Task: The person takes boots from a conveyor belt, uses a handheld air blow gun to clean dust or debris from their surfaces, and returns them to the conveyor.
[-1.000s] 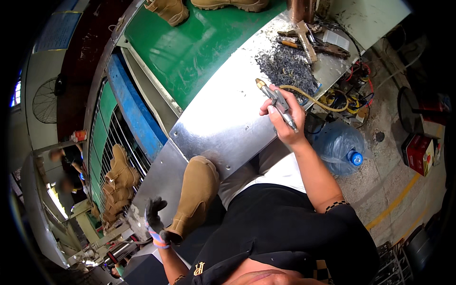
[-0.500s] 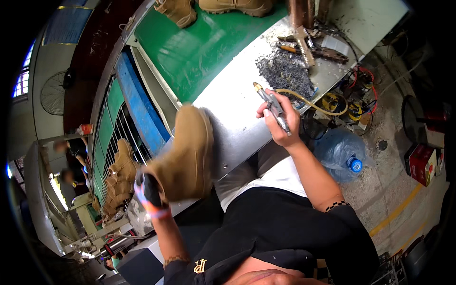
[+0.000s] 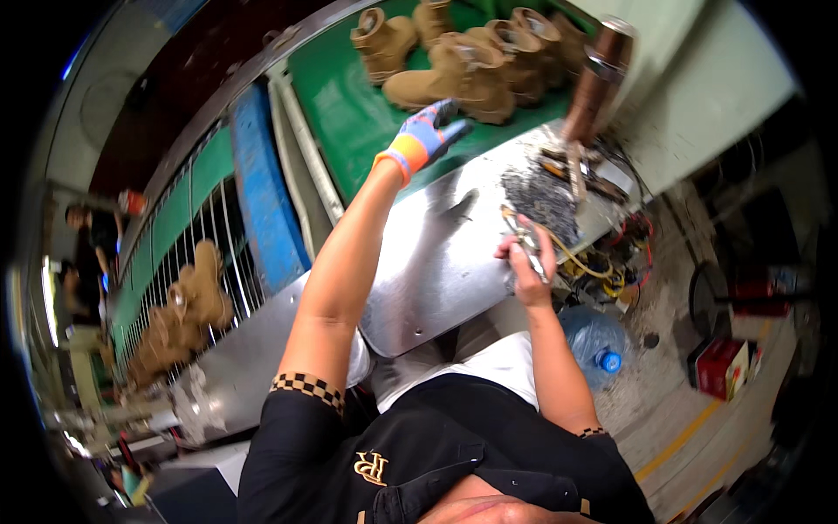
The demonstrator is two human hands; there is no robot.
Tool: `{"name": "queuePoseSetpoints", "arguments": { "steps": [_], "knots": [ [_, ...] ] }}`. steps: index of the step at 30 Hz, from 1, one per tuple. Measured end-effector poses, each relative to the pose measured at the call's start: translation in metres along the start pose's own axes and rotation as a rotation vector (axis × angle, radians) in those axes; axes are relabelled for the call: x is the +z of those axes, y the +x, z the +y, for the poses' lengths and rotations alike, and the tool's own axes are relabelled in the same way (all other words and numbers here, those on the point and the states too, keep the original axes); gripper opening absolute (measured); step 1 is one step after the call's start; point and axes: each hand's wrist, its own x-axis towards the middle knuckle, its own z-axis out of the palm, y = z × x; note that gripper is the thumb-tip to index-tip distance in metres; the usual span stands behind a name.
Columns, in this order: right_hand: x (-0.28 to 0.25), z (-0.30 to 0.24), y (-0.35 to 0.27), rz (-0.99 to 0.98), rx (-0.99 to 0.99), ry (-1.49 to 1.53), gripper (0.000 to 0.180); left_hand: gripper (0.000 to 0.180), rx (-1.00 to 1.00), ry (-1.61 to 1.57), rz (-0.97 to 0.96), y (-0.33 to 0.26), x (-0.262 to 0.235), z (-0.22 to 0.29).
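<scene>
My left hand (image 3: 425, 140), in a blue, orange and black work glove, reaches over the green belt (image 3: 336, 113) with its fingers apart and nothing in them. Just beyond the fingertips stands a tan ankle boot (image 3: 458, 86), apart from the glove as far as I can see. My bare right hand (image 3: 530, 272) is closed round a slim metal air tool (image 3: 522, 234) with a brass nozzle pointing up and away. From near it, a yellowish hose (image 3: 572, 258) curves off to the right. Under both hands lies a shiny metal worktop (image 3: 410, 293).
More tan boots (image 3: 384, 44) stand on the belt's far part. A pile of dark scraps (image 3: 546, 199) and a brown flask (image 3: 601, 74) are at the right. Boots (image 3: 205, 284) sit on a wire rack at left. Below right are a large water bottle (image 3: 594, 345) and tangled cables.
My left hand has let go of the tan boot it held at left and moved up and right over the belt. My right hand still holds the air tool. The view has shifted.
</scene>
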Motion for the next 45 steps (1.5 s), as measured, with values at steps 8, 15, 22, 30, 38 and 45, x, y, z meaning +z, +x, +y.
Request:
{"name": "queuePoseSetpoints", "arguments": {
  "steps": [8, 15, 22, 30, 38, 45],
  "knots": [
    [0.012, -0.007, -0.006, 0.065, -0.015, -0.138, 0.052, 0.086, -0.645, 0.877, 0.587, -0.246, -0.283, -0.211],
    [0.018, -0.004, 0.005, 0.054, 0.001, -0.252, 0.053, 0.085, -1.199, 0.663, 0.674, -0.427, -0.386, -0.304],
    [0.019, -0.005, 0.006, 0.05, -0.009, -0.178, 0.052, 0.047, -0.791, -0.007, 1.048, -0.421, -0.3, -0.221],
    [0.022, 0.0, -0.003, 0.013, -0.004, -0.154, 0.049, 0.026, -0.173, 0.224, 0.704, -0.505, -0.145, -0.098],
    [-0.008, 0.014, -0.014, 0.122, -0.219, -0.464, 0.03, 0.048, 0.133, 0.532, 0.239, -0.455, -0.113, -0.024],
    [0.029, 0.003, -0.026, -0.094, 0.08, -0.055, 0.042, 0.098, -0.008, 0.932, -0.396, -0.406, -0.105, -0.056]
  ]
}}
